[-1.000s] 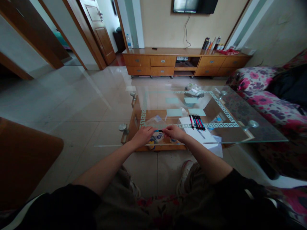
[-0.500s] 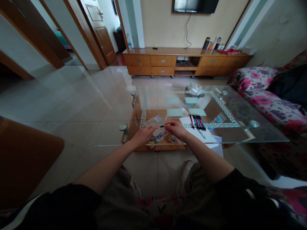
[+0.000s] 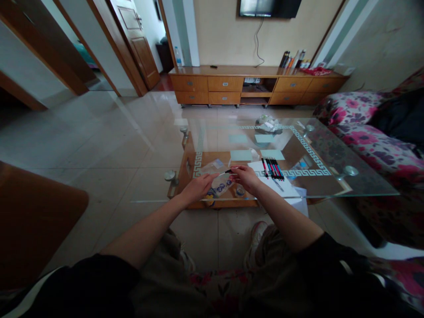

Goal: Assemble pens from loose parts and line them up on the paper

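Above the near edge of the glass table (image 3: pixel 367 187), my left hand (image 3: pixel 198 187) is closed on the pale, thin end of a small pen-like piece. My right hand (image 3: pixel 245 178) pinches a dark piece (image 3: pixel 228 171) at the other side, close to the left fingertips. Whether the two pieces are joined I cannot tell. Right of my hands, several pens (image 3: pixel 273 169) with black, red and blue parts lie side by side on white paper (image 3: pixel 288 191), with a thin grey item (image 3: pixel 278 185) below them. A clear plastic bag with blue marks (image 3: pixel 221 187) lies beneath my hands.
Pale green cards (image 3: pixel 241 155) and a crumpled plastic bundle (image 3: pixel 269 123) are farther back on the table. A small round object (image 3: pixel 240 191) shows near the front edge. A floral sofa (image 3: pixel 367 137) stands at the right, a wooden cabinet (image 3: pixel 225 84) beyond.
My right hand has shifted slightly right and up with the dark piece. More of the pale thin part now shows between the hands. My left hand has barely moved.
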The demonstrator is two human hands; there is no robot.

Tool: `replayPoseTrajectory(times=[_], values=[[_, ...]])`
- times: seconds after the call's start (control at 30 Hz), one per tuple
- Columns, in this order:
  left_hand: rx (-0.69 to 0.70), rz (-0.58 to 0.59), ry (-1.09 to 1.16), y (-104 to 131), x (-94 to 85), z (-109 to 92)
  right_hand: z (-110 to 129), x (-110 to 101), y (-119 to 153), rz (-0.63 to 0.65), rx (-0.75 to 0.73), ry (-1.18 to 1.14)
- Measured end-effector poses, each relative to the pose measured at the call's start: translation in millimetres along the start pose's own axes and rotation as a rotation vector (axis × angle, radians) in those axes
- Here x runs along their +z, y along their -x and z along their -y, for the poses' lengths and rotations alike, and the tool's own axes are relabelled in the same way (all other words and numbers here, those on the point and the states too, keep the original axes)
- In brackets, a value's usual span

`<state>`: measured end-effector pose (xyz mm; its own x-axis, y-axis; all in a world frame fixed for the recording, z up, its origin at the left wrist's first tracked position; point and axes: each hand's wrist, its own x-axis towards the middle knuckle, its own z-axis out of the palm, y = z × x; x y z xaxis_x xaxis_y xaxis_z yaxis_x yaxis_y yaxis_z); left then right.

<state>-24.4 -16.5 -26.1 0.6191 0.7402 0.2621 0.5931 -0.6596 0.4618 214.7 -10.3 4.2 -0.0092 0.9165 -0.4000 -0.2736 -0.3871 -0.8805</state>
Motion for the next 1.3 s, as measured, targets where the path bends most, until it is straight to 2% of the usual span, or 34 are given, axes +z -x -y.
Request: replayPoseTrajectory(times=[0.6,0.93,1.1,1.3], values=[[0.014,-0.003,-0.007,0.6,-0.7,-0.5,7.4,0.1,2.9,-0.12,-0.026,-0.041],[0.01,-0.015,-0.013,0.3,1.0,0.6,3.5,-5.6,-13.4,-0.362,0.006,-0.195],[0.003,-0.041,-0.011,-0.6,2.6,0.1,2.1,0.0,-13.4,-0.285,0.021,-0.191],[0.009,-0.045,0.015,-0.8,2.8,-2.7,-0.2,8.6,-2.5,-0.038,-0.001,-0.128]])
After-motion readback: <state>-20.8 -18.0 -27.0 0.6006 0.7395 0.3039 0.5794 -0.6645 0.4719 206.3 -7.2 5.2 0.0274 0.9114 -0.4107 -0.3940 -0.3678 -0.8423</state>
